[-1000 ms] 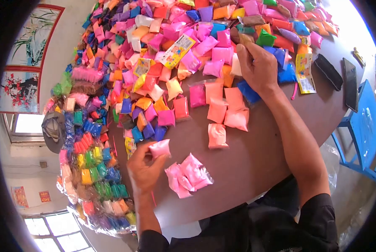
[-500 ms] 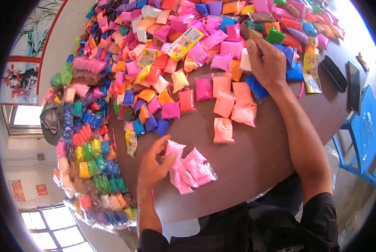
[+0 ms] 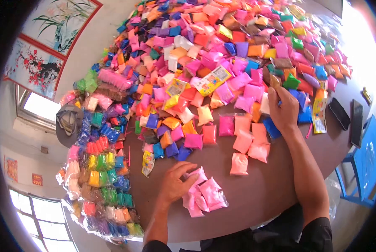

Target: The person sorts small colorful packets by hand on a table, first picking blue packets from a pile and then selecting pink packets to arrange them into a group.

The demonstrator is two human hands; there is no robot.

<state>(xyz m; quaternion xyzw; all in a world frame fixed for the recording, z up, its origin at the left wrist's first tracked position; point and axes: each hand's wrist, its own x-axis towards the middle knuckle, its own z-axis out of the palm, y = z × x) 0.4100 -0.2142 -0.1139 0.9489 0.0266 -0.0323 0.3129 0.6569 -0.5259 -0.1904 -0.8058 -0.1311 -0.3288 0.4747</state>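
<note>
My left hand (image 3: 176, 183) rests at the left side of a small group of light pink packets (image 3: 211, 193), its thumb and fingers curled round the edge of one. My right hand (image 3: 283, 107) reaches to the right part of the big pile, fingertips pinched on a small brown packet (image 3: 275, 82). Just below that hand lies a blue packet (image 3: 272, 128). Between the hands, salmon-coloured packets (image 3: 243, 142) and a magenta packet (image 3: 226, 126) lie flat on the brown table (image 3: 276, 185).
A heap of coloured packets (image 3: 192, 138) covers the far table. Bagged packets (image 3: 108, 178) line the left edge. At the right are a black tray (image 3: 339, 113), a dark phone-like object (image 3: 356, 124) and a blue stool (image 3: 366, 155). A cap (image 3: 69, 119) hangs at the left.
The camera view has shifted, so the table appears lower and further right. My left hand stays at the pink packets, and my right hand stays at the brown packet.
</note>
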